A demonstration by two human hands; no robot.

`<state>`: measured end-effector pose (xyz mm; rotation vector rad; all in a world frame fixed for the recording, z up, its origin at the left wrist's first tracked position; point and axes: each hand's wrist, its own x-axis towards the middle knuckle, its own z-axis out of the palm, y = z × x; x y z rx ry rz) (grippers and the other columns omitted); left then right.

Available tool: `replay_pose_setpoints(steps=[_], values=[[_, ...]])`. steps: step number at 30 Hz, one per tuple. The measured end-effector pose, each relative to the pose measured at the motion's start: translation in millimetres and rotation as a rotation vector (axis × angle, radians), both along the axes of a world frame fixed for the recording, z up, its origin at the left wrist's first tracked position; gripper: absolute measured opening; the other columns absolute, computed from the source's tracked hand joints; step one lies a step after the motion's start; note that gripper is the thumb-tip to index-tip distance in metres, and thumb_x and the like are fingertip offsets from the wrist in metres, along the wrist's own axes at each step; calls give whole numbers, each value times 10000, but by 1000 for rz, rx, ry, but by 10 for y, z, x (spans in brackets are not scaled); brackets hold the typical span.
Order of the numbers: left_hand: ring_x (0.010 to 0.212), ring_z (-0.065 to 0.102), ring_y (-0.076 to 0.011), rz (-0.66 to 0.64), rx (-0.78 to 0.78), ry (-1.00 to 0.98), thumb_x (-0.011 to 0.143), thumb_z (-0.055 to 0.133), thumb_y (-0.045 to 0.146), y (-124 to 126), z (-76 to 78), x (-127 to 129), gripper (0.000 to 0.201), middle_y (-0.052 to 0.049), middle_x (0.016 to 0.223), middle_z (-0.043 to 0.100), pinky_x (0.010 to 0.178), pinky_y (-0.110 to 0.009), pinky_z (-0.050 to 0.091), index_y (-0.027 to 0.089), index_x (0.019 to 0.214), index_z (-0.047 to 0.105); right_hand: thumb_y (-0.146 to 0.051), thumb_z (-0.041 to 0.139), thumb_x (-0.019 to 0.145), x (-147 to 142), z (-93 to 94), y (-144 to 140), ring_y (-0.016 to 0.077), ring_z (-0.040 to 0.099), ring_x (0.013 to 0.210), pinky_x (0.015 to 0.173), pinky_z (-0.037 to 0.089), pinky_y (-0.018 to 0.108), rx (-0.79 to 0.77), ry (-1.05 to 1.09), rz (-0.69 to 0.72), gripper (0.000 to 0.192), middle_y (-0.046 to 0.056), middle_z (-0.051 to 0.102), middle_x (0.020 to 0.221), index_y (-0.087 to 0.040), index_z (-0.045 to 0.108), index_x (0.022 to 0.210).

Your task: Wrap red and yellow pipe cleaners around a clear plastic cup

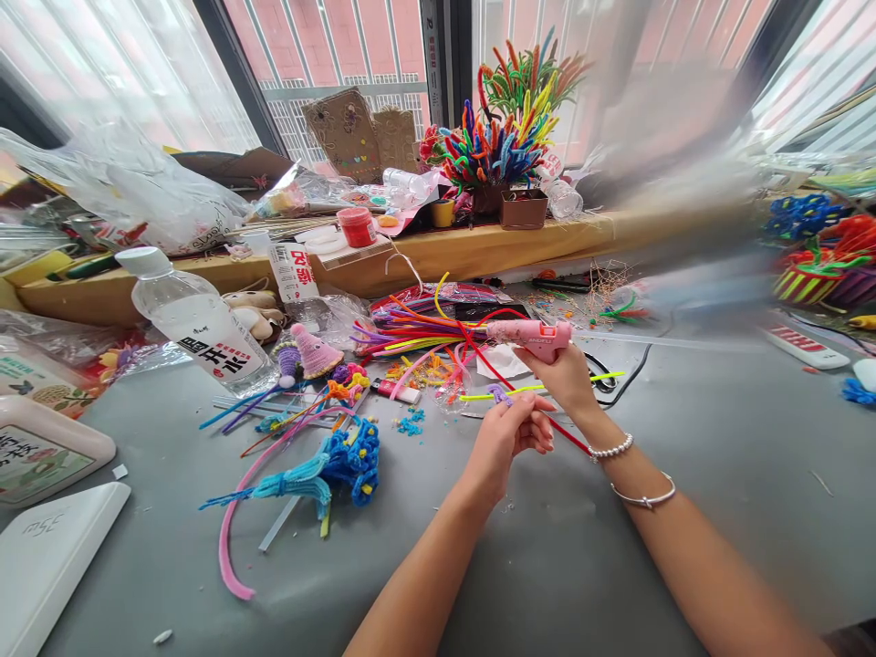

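My right hand [565,376] is closed round the handle of a pink hot glue gun [530,338], whose nozzle points left over the table; a clear glue stick [636,341] extends from its back. Just below and nearer to me, my left hand [510,438] pinches a small purple pipe-cleaner piece [498,393] at its fingertips. A red pipe cleaner [567,433] and a yellow-green one [602,377] lie close to both hands. Behind the glue gun spreads a bundle of coloured pipe cleaners [424,328]. The inner fingers of both hands are partly hidden.
Blue pipe-cleaner flowers [352,461] and a curved pink pipe cleaner [229,547] lie left. A water bottle [198,319] and a pink crocheted hat [316,351] stand behind them. A black cable [636,372] runs right. Something blurred crosses the upper right.
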<state>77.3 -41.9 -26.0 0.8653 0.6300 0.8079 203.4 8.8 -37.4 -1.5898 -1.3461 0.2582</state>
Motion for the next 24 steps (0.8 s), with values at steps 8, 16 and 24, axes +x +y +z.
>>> replay_pose_setpoints(steps=[8, 16, 24], values=[[525, 542, -103, -113, 29, 45, 707, 545, 481, -13, 19, 0, 376, -33, 638, 594, 528, -217, 395, 123, 793, 619, -325, 546, 661, -15, 14, -11, 180, 545, 566, 546, 445, 308, 145, -106, -39, 168, 50, 594, 671, -171, 578, 720], [815, 627, -188, -199, 92, -7, 759, 521, 454, -56, 43, 5, 407, -118, 976, 649, 726, -294, 457, 148, 1018, 594, -263, 472, 781, -17, -43, -2, 197, 553, 1000, 826, 448, 288, 381, -274, -45, 289, 81, 603, 1063, -208, 577, 1044], [597, 590, -113, -173, 76, -56, 728, 577, 429, -52, 31, -2, 370, -44, 696, 622, 629, -246, 454, 128, 942, 566, -209, 373, 831, 0, -48, -27, 203, 586, 934, 816, 448, 306, 381, -460, -140, 317, 103, 644, 1004, -150, 553, 1085]])
